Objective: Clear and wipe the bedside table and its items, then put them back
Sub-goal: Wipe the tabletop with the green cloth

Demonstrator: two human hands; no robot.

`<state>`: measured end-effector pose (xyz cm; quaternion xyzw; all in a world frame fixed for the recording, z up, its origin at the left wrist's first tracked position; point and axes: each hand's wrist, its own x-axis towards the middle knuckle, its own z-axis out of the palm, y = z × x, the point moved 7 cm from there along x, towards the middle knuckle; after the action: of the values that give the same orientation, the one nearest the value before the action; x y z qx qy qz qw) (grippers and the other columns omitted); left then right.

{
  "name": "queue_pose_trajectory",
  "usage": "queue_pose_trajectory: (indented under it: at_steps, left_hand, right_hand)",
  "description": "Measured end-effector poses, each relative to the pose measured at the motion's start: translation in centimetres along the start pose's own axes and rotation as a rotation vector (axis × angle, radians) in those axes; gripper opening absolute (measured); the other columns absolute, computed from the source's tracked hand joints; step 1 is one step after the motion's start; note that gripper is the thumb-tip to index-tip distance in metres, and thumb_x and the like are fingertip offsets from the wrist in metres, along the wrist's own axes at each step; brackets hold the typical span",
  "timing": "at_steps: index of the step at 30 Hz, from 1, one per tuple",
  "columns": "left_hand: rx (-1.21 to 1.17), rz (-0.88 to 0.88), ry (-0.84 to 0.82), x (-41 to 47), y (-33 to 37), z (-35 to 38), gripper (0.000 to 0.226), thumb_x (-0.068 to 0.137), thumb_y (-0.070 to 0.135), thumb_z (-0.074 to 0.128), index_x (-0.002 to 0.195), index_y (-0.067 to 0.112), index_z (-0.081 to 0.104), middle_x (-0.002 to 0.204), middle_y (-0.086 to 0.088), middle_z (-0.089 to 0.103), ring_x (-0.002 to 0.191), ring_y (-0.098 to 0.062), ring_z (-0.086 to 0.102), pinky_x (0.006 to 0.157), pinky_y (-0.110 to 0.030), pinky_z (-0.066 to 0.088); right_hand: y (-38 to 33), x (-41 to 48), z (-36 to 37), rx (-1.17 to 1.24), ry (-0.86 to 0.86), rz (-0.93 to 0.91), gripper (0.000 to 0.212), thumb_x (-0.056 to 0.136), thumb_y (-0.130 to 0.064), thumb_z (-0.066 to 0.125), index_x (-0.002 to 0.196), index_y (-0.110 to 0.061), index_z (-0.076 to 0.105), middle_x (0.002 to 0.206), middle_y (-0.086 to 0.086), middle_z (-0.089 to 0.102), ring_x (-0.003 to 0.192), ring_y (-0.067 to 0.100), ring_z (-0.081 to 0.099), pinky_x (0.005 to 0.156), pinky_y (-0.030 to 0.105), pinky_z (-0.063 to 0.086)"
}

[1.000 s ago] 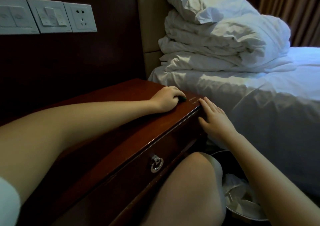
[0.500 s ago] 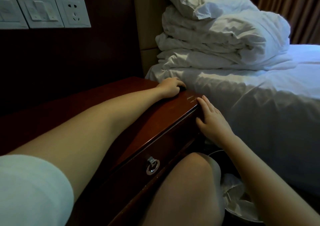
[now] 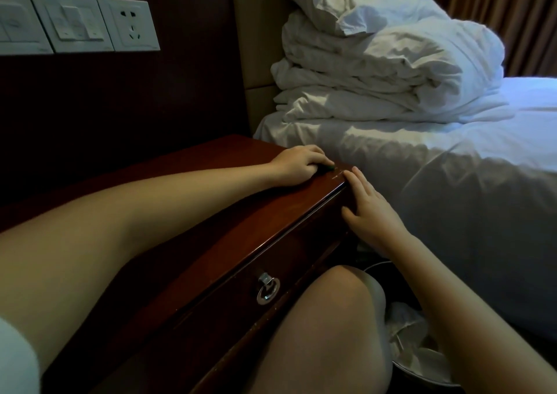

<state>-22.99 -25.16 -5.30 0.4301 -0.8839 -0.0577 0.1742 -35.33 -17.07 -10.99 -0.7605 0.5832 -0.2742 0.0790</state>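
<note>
Dark-wood bedside table point(image 3: 211, 164) beside bed point(image 3: 437, 182). L hand point(image 3: 297, 166) curled over green cloth point(image 3: 330, 167) at tabletop's far rt corner, prob. wiping; rt hand point(image 3: 370, 212) flat, fingers straight, against that corner's edge, prob. catching debris above bin point(image 3: 422, 366).

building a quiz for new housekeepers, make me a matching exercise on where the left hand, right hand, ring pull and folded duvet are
1 left hand
2 right hand
3 ring pull
4 folded duvet

a on the bed
b on the drawer front
c flat against the table corner
d on the table top, curled over a small green thing

Pairs: 1-d, 2-c, 3-b, 4-a
</note>
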Motion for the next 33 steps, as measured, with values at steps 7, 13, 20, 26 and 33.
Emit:
queue_pose_trajectory:
  at_steps: [7,13,20,26,33]
  left_hand:
    - [-0.049,0.115,-0.009,-4.7,2.5,-0.5,0.036,0.093,0.007,0.048,0.121,0.023,0.065,0.126,0.006,0.055,0.119,-0.011,0.048,0.099,-0.021,0.032]
    - [-0.064,0.281,-0.025,-8.8,4.2,-0.8,0.036,0.091,0.015,0.044,0.116,0.026,0.067,0.123,0.006,0.057,0.116,-0.010,0.049,0.098,-0.024,0.036]
    - [-0.106,0.231,-0.045,-6.0,3.0,-0.7,0.037,0.092,0.002,0.048,0.119,0.019,0.066,0.122,-0.001,0.057,0.113,-0.009,0.048,0.099,-0.017,0.032]
    - [-0.042,-0.001,0.002,-0.1,-0.3,-0.5,0.038,0.092,0.005,0.043,0.121,0.018,0.065,0.128,-0.004,0.055,0.120,-0.018,0.048,0.099,-0.024,0.034]
    - [0.036,-0.068,0.009,4.7,-1.8,0.6,0.040,0.091,0.009,0.040,0.122,0.020,0.064,0.131,-0.002,0.054,0.122,-0.021,0.047,0.099,-0.029,0.035]
  right_hand:
    - [0.2,0.2,-0.1,-0.022,-0.003,-0.006,0.070,0.092,-0.023,0.050,0.150,-0.025,0.011,0.158,-0.004,0.001,0.141,0.023,0.022,0.111,0.033,0.024]
    - [0.3,0.4,0.2,-0.025,0.016,0.002,0.071,0.091,-0.022,0.053,0.150,-0.023,0.013,0.158,-0.003,0.002,0.141,0.023,0.022,0.111,0.034,0.026]
    - [0.9,0.7,-0.1,0.019,0.041,-0.022,0.067,0.091,-0.018,0.052,0.149,-0.024,0.019,0.158,-0.005,0.008,0.141,0.020,0.023,0.110,0.034,0.028]
    - [1.7,1.0,-0.5,0.074,0.096,-0.039,0.062,0.090,-0.011,0.052,0.146,-0.027,0.029,0.155,-0.010,0.019,0.139,0.016,0.028,0.106,0.032,0.031]
    - [2.5,1.3,-1.2,0.119,0.224,-0.151,0.046,0.093,-0.023,0.044,0.139,-0.019,0.043,0.145,-0.009,0.035,0.129,0.009,0.036,0.105,0.026,0.028]
